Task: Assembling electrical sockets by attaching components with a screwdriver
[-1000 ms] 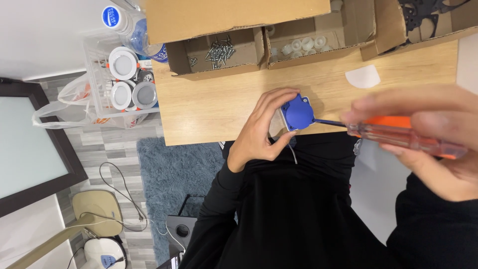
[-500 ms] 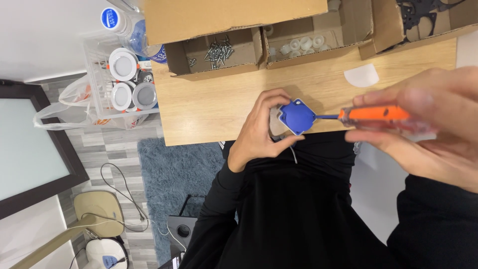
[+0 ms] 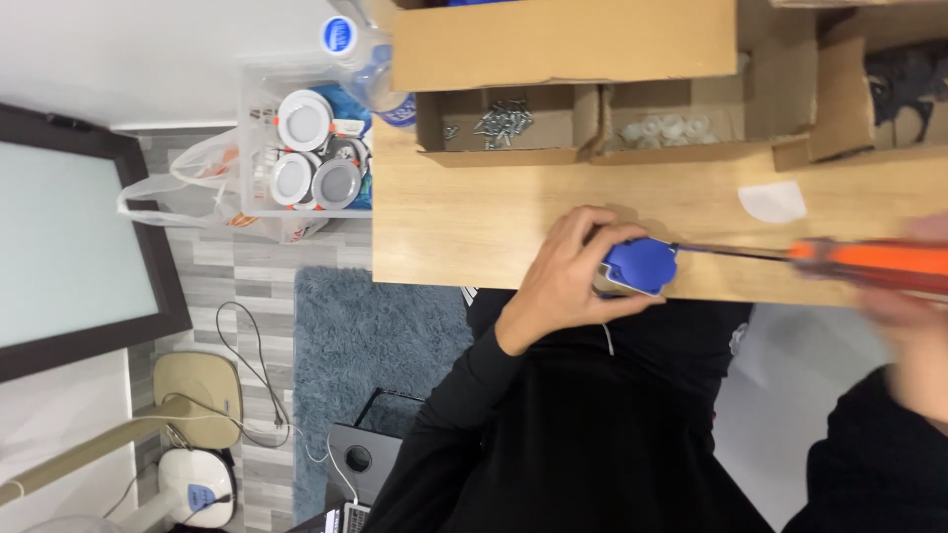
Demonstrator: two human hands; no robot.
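Head view: clear bin (image 3: 259,148) of round white fixtures off the table's left edge; left hand (image 3: 563,276) clamped around blue plastic part (image 3: 642,266) at the wooden table (image 3: 464,227) near edge; screwdriver (image 3: 839,259) tip on it, orange handle gripped by blurred right hand (image 3: 913,326).

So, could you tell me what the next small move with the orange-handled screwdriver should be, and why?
Probably keep the orange-handled screwdriver level and turn it gently: its thin shaft already meets the small blue plastic part, which the left hand pins at the wooden table edge. The right hand is blurred.
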